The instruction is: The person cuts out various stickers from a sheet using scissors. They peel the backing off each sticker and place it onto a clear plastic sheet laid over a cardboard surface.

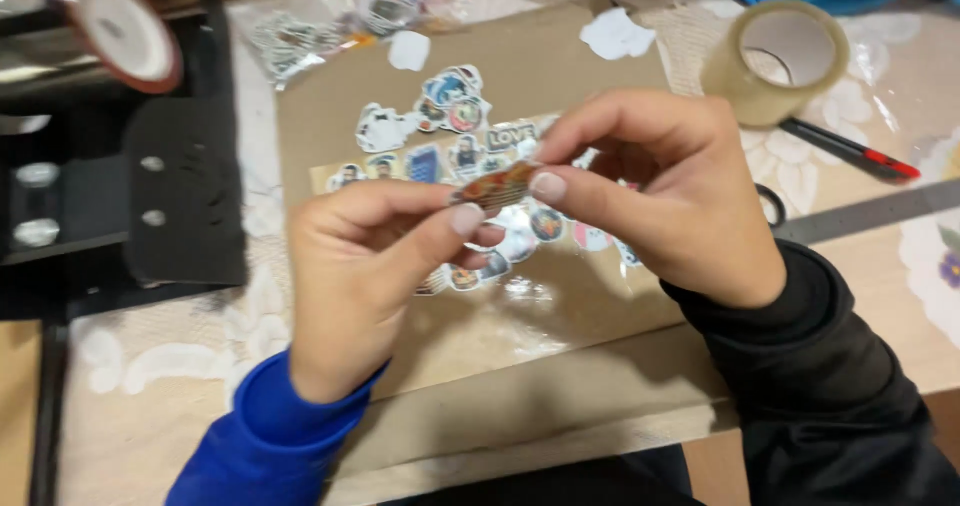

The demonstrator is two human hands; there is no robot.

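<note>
**Both hands pinch a sticker above the cardboard**

On a floral tablecloth [160, 366], a cardboard sheet [560, 61] carries cut-out stickers [450, 101]; a tape roll [775, 61] stands near the far right edge. The left hand [365, 271] and right hand [655, 191] together clamp one small orange-brown sticker [497, 184], its design blurred.

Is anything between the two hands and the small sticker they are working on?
Nothing visible. The left hand and the right hand both pinch the small sticker directly at their fingertips, above the cardboard sheet covered with other stickers.
</note>
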